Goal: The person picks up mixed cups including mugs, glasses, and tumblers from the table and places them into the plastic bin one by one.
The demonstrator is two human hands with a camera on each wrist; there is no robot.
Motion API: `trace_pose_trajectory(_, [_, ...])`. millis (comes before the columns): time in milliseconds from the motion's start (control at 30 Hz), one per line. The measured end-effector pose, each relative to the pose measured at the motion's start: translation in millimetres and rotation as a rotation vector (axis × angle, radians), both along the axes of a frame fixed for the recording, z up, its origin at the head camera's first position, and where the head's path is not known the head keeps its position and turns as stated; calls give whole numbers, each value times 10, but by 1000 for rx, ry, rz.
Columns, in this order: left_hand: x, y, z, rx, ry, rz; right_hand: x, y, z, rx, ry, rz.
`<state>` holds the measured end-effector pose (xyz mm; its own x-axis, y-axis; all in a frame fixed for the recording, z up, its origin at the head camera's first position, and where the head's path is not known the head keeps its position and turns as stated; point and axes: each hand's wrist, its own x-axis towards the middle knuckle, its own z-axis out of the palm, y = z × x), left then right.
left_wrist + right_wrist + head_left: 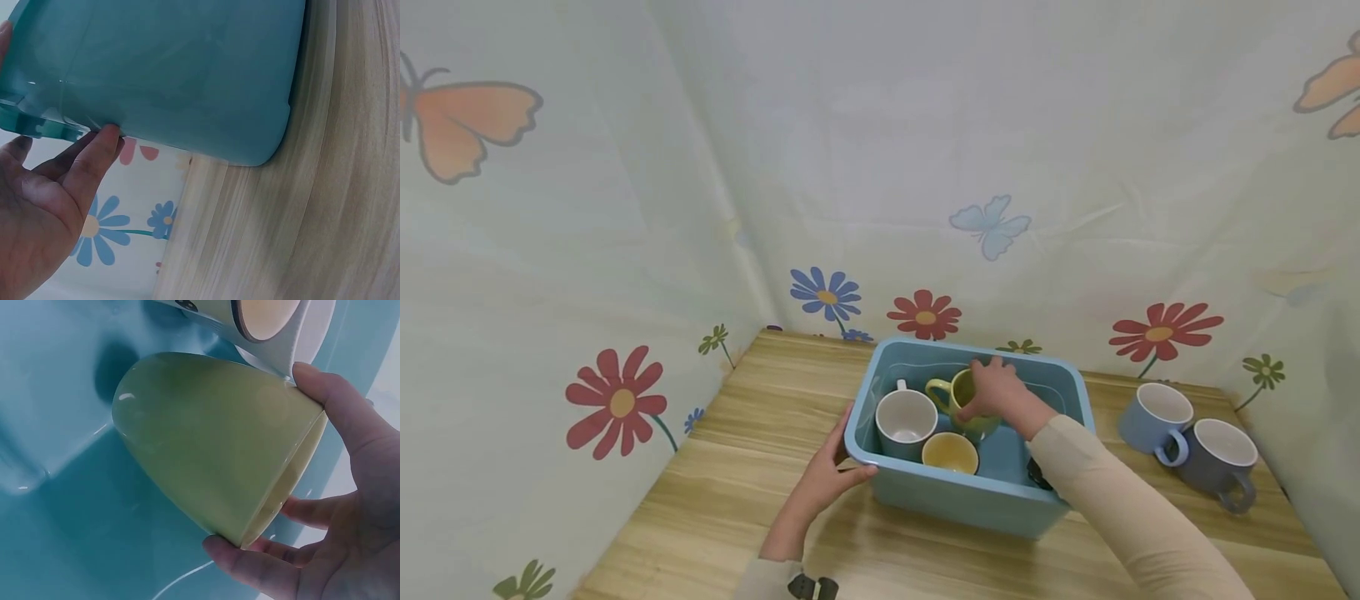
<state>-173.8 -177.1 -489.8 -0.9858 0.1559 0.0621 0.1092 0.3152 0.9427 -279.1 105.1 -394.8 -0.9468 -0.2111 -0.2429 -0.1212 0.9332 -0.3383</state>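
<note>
My right hand [1003, 393] reaches into a light-blue plastic bin [951, 500] and pinches a yellow-green mug [212, 444] at its rim, thumb on one side and fingers on the other. The mug tilts in the right wrist view; in the head view its handle points left. At the bin's left front corner is my left hand [823, 479], thumb along the front rim and fingers against the left wall. A mug with a white inside [906, 417] and a cup with a yellow inside [951, 454] stand in the bin's left part.
Right of the bin, a light-blue mug [1157, 417] and a dark grey mug [1217, 458] stand close together on the wooden table [722, 475]. A white curtain [865, 150] printed with flowers and butterflies hangs behind and at both sides.
</note>
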Motion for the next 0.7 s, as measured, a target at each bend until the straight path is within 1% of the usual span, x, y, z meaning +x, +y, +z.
trace_pose_trajectory(133, [7, -1, -10, 1, -3, 2, -3, -26, -27, -15, 3, 3])
trace_pose_trajectory(267, [5, -1, -13, 3, -1, 3, -7, -61, -34, -5, 3, 4])
trace_pose_trajectory(467, [7, 2, -24, 4, -1, -3, -10, -96, -66, -16, -13, -13])
trace_pose_trajectory(700, [14, 7, -23, 6, -7, 1, -20, -113, -124, -20, 0, -8])
